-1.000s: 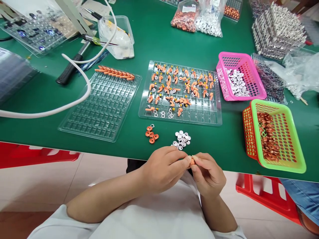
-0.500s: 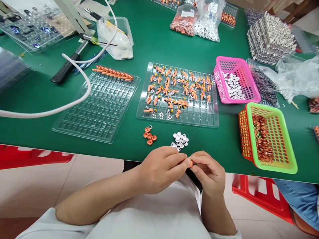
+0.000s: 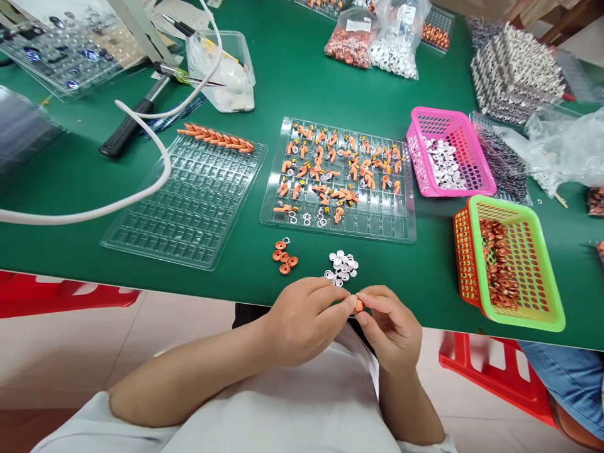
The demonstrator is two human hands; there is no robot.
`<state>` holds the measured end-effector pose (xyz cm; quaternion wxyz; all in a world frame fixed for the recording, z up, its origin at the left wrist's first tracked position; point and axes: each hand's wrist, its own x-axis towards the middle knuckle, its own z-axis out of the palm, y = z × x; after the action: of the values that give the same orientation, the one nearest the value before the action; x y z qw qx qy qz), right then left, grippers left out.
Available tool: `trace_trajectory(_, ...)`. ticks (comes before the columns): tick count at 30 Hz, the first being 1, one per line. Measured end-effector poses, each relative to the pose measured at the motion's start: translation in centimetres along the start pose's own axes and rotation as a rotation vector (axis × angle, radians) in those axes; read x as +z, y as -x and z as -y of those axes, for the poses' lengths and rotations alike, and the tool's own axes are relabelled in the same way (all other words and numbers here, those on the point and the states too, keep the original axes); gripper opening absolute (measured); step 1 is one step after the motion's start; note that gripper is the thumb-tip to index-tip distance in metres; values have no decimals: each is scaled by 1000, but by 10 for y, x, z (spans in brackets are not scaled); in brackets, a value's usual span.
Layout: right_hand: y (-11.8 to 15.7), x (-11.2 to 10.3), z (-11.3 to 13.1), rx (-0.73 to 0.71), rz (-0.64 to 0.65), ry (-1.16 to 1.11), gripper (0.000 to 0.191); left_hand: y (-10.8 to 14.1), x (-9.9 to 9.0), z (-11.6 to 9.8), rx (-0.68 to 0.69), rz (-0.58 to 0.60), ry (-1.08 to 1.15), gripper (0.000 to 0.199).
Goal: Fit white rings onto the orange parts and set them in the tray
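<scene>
Close in front of my body, both hands meet over one small rounded orange plastic piece [image 3: 358, 306]. My left hand [image 3: 306, 321] pinches it from the left, with the fingers covering part of it. My right hand [image 3: 394, 327] grips its other side between thumb and forefinger. Just beyond the hands lies a little heap of white discs [image 3: 343, 265]. Several orange round caps [image 3: 284, 257] rest to the left of the discs. Behind them, a clear compartment tray [image 3: 382, 220] holds orange curved pieces [image 3: 321, 154] with small yellow and silver bits.
At right stand a pink basket [image 3: 486, 186] of white discs and a green basket [image 3: 550, 277] of orange caps. An empty-celled clear tray [image 3: 160, 220], a hammer [image 3: 123, 129] and a white cable [image 3: 163, 179] lie left. Filled bags [image 3: 352, 41] sit at the back.
Both hands have shifted very slightly left with the orange piece, which shows a little more between the fingertips. The view has moved slightly; the things on the table stay put.
</scene>
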<state>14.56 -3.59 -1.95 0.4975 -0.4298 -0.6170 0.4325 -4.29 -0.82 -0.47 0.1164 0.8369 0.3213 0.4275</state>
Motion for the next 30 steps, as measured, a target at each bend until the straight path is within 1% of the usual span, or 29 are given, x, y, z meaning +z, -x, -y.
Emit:
trace_trajectory(3, -1, 3, 1, -58, -35, 78, 35, 1, 4, -2, -68, -34, 19, 12)
trace_trajectory(6, -3, 5, 1, -120, -55, 134, 41, 2, 8, -2, -116, -57, 50, 19)
trace_trajectory(8, -3, 6, 1, -154, -63, 182, 43, 3, 10, -1, -128, -45, 69, 24)
trace_trajectory(12, -2, 10, 0, -205, -90, 256, 46, 5, 11, 2, -125, -35, 109, 28)
trace_trajectory(15, 1, 13, -3, -180, -120, 222, 41, 6, 12, 4, -118, -51, 123, 29)
trace_trajectory(18, 3, 12, -4, -72, -114, 156, 30, 5, 11, 4, -109, -58, 138, 28)
trace_trajectory(20, 1, 8, -2, 11, -66, 166, 25, 4, 10, 5, -108, -56, 144, 27)
trace_trajectory(22, -4, 3, 1, 47, 28, 212, 22, 3, 10, 5, -111, -48, 147, 27)
trace_trajectory(24, -9, -1, 6, 29, 147, 259, 17, 3, 10, 4, -105, -43, 154, 29)
trace_trajectory(26, -14, -5, 9, 4, 238, 295, 13, 3, 10, 4, -97, -38, 156, 30)
trace_trajectory(28, -16, -6, 11, -12, 288, 318, 11, 5, 11, 3, -91, -36, 146, 30)
trace_trajectory(30, -16, -6, 11, -35, 308, 336, 11, 6, 10, 3, -90, -27, 136, 30)
